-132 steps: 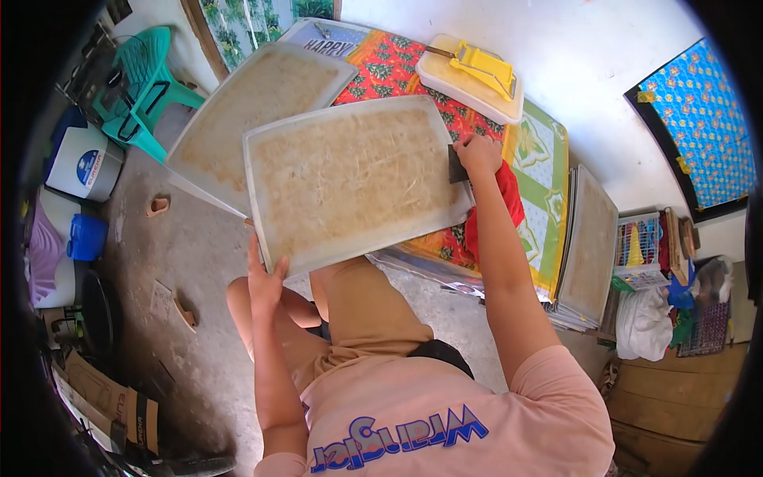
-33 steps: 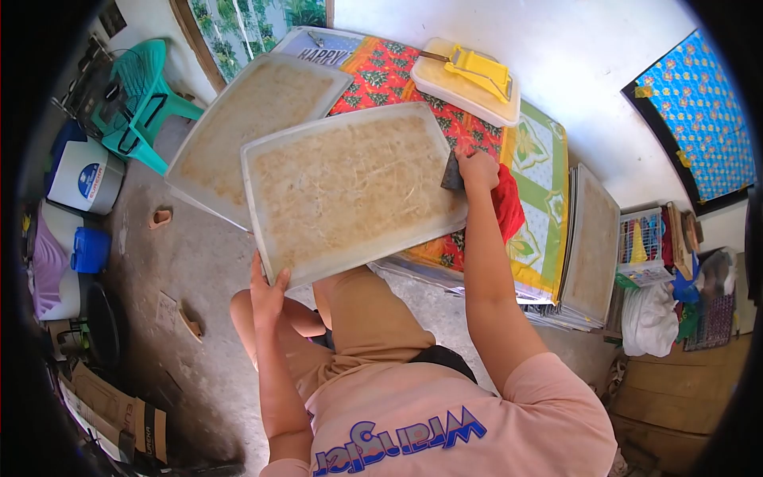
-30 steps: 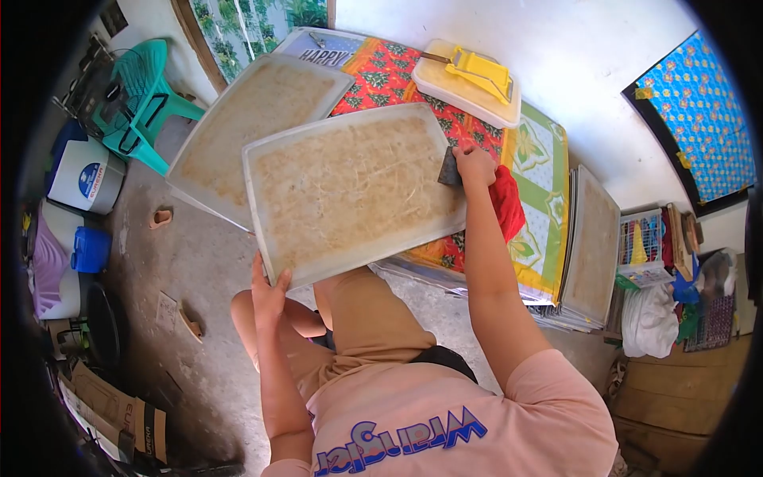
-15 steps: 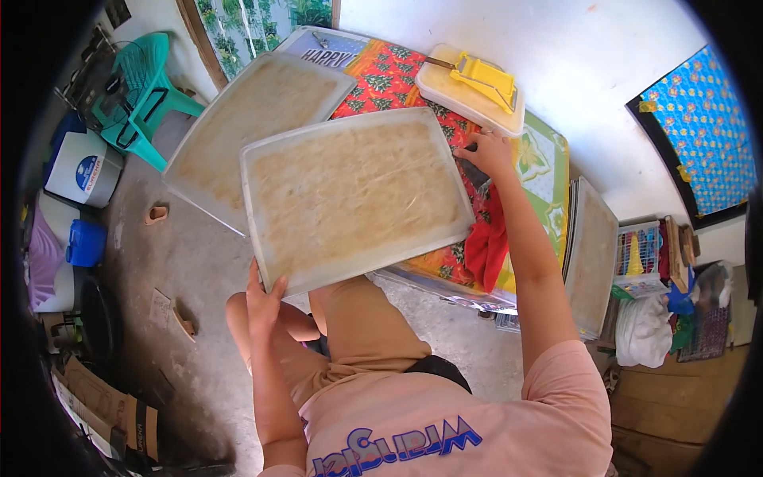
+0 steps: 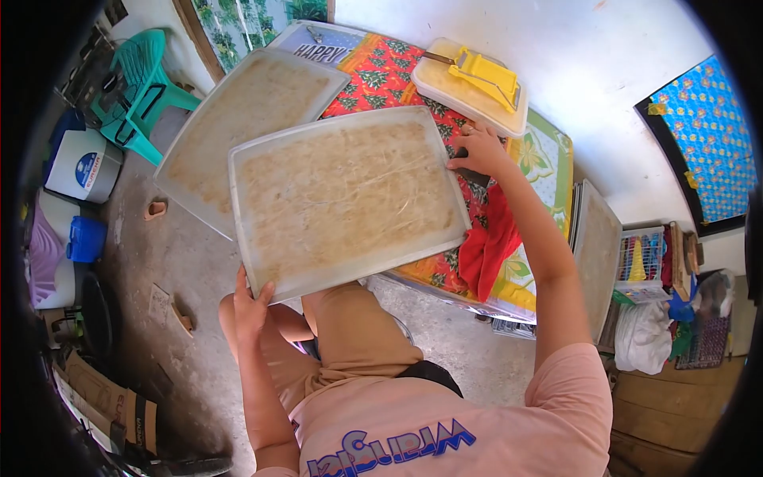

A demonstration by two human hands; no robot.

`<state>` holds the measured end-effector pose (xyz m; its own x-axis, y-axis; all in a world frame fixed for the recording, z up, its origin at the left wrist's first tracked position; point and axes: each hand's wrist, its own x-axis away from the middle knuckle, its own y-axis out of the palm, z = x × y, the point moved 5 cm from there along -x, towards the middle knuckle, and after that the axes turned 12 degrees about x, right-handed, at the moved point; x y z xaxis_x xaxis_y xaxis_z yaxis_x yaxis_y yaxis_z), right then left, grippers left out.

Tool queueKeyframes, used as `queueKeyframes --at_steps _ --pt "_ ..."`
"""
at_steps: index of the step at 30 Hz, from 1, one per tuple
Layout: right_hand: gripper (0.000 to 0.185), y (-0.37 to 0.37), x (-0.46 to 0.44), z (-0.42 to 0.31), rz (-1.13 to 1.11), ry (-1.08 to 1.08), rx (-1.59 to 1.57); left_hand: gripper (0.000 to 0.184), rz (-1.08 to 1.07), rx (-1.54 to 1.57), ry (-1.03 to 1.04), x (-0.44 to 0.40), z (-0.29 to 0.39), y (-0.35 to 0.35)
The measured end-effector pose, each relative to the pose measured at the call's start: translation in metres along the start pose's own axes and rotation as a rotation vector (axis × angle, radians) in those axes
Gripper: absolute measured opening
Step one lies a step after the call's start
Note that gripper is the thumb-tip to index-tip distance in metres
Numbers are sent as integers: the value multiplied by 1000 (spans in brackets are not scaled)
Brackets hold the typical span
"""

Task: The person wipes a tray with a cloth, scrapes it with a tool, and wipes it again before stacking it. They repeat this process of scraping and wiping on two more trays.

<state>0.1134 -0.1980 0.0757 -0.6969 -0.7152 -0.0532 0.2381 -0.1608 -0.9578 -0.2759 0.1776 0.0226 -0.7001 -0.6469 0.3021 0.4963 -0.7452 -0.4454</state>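
Observation:
A large rectangular tray with a pale rim and a brownish, streaked surface tilts over the table's front edge and my lap. My left hand grips its lower left corner, thumb on top. At the tray's right edge, my right hand is closed on a small dark flat piece, partly hidden under the fingers. A red cloth lies just below that hand. Beyond it stands a white tub of pale contents, with a yellow paint tray and a brown-handled tool across its top.
A second similar tray lies at the back left, overhanging the table. The table has a Christmas-patterned cloth. More flat panels lean at its right side. A green plastic chair stands at the left.
The held tray has shifted slightly left. My right hand has moved a little up and left with the dark piece, closer against the tray's edge. My left hand keeps its grip.

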Motion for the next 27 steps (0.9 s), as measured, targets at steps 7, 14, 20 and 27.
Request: queueKeyframes --at_steps 7,14,20,27 --pt "38 -6 -14 -3 -33 30 27 63 32 -123 -119 5 10 -3" --pt "38 0 -24 5 17 -12 -6 66 44 -142 -67 0 0 -1" --pt "36 -3 -17 -8 -249 -69 -64 66 46 -98 -68 -1 -5 -2" --pt "38 7 -29 8 -42 19 -92 66 33 -96 -59 -5 -12 -2"
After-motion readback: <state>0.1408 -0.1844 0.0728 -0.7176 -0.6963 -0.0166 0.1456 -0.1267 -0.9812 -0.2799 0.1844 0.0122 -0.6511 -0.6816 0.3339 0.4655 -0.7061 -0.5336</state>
